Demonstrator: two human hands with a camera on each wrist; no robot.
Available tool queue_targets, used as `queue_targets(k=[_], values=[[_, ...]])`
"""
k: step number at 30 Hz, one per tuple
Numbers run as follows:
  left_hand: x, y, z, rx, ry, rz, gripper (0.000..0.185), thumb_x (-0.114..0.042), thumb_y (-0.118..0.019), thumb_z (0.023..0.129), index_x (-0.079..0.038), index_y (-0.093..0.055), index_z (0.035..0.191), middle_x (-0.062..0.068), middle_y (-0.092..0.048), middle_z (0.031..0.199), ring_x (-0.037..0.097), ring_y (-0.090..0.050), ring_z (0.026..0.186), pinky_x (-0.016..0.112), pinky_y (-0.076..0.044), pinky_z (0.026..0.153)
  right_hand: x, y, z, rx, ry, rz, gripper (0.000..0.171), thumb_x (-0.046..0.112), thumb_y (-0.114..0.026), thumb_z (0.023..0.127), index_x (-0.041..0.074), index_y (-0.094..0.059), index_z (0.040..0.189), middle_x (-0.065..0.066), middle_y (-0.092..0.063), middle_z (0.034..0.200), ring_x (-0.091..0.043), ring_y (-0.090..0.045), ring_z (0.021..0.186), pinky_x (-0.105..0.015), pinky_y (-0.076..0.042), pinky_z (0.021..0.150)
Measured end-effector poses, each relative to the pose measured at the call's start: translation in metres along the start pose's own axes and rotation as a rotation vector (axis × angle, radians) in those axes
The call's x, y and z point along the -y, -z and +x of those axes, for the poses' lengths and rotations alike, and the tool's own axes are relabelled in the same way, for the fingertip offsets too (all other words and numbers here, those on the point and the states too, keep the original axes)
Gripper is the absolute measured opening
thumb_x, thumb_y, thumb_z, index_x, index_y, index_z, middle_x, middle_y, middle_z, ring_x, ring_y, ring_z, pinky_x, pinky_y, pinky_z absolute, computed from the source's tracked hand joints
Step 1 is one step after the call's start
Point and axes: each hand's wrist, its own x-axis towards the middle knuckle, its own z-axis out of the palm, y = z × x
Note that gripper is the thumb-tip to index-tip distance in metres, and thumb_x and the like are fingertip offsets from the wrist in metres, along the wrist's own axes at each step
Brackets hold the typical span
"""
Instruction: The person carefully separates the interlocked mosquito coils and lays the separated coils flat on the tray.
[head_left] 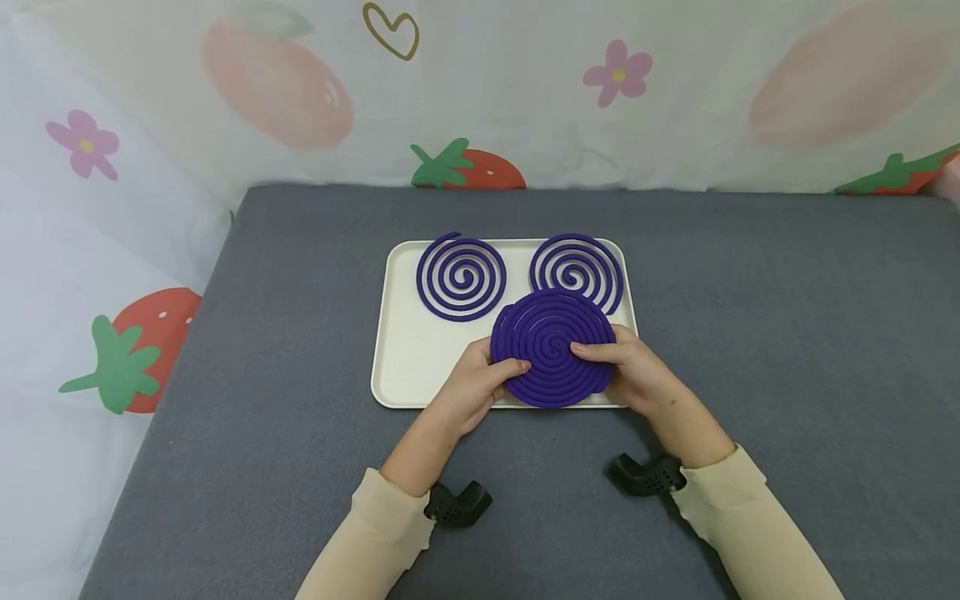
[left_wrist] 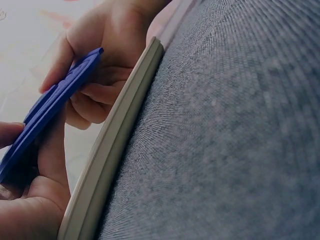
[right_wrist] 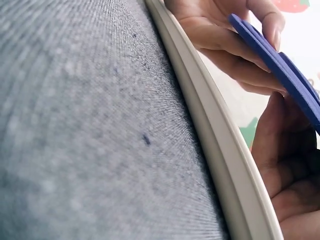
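Observation:
Both hands hold a round, tightly wound purple mosquito coil [head_left: 553,350] over the front right part of a white tray [head_left: 412,358]. My left hand [head_left: 474,379] pinches its left edge, thumb on top and fingers underneath. On the right edge, my right hand [head_left: 636,367] grips it the same way, thumb reaching near the centre. Seen edge-on in the left wrist view, the held coil [left_wrist: 50,105] tilts above the tray rim and looks layered. Two loosely spaced coils lie at the back of the tray: a left coil [head_left: 461,279] and a right coil [head_left: 576,271], partly hidden by the held one.
A grey cloth-covered table [head_left: 262,417] surrounds the tray. Behind and to the left hangs a white curtain [head_left: 510,92] printed with fruit and flowers. A black wrist device sits on each forearm, the left device [head_left: 459,504] and the right device [head_left: 645,475], close over the table.

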Motion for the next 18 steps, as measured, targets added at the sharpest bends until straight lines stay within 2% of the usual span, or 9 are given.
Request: queue_targets(k=[11,18], values=[[-0.0012,-0.0002,0.0004,0.012,0.001,0.008,0.045,0.010,-0.052,0.086,0.016,-0.041,0.129,0.016,-0.062,0.111,0.014,-0.065,0.091,0.034,-0.054,0.081,0.0040,-0.0010,-0.0023,-0.027,0.036,-0.032,0.021,-0.004,-0.051,0.090,0.009,-0.064,0.099,-0.004,-0.068,0.093,-0.013,-0.065,0.083,-0.026,-0.053,0.075],[-0.0001,0.0004,0.0009,0.022,0.001,0.005,0.045,0.009,-0.052,0.085,0.016,-0.041,0.129,0.012,-0.062,0.107,0.014,-0.065,0.090,0.032,-0.055,0.079,0.0032,0.0016,-0.0019,0.008,0.034,-0.014,0.020,-0.003,-0.053,0.089,0.009,-0.064,0.101,-0.005,-0.068,0.094,-0.014,-0.065,0.084,-0.027,-0.054,0.076]])
